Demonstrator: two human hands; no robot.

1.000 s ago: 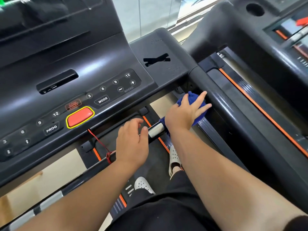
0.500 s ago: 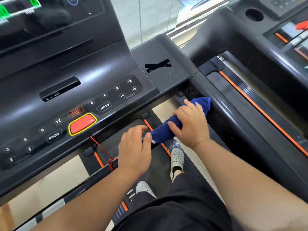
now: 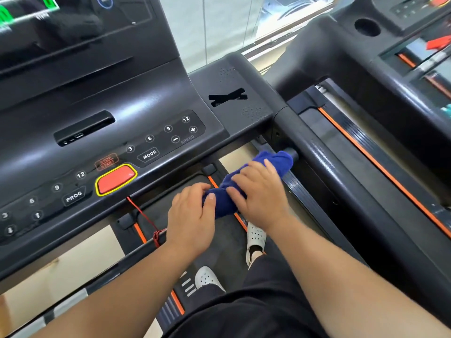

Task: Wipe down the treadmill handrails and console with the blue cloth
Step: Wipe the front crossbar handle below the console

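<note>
Left hand [image 3: 192, 215] curls round the crossbar [image 3: 102, 285], thumb touching the blue cloth [image 3: 278, 162]. Right hand [image 3: 261, 193] clamps the cloth around the bar beside the right handrail [image 3: 341, 181]. Keep it wrapped, sliding with steady pressure. Far right, the cup holder [image 3: 367, 26] is too dark to tell its contents.

Cloth [image 3: 277, 160] on handlebar [image 3: 73, 298] below console [image 3: 102, 98]; left hand [image 3: 192, 220] left of right hand [image 3: 262, 198].
</note>
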